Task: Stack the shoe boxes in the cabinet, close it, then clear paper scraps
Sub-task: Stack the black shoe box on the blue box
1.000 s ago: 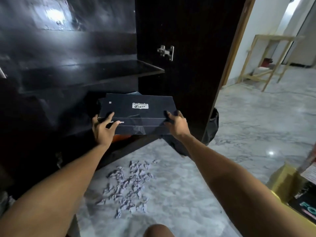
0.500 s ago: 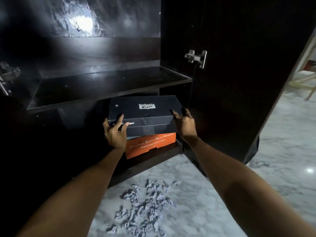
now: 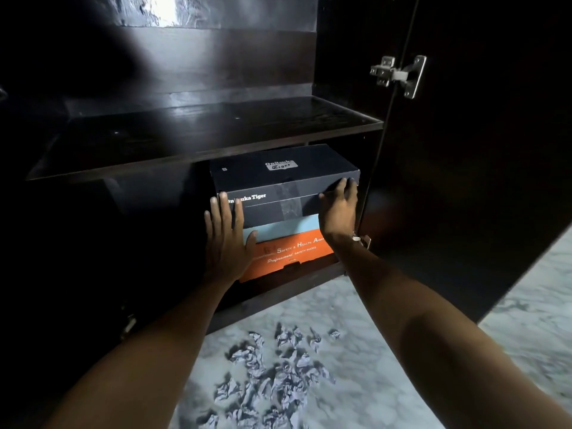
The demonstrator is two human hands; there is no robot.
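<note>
Matte blk cardboard box [image 3: 280, 178], both hands flat

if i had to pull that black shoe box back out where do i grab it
Take the black shoe box by its two short ends at the front corners, coming from the open front of the cabinet. The shelf close above blocks a top grip; only the front face sticks out over the orange box.

Left grip [image 3: 224, 239] flat against the black shoe box [image 3: 278, 181]; right grip [image 3: 339, 209] on its far corner, orange box [image 3: 291, 252] beneath both.
</note>
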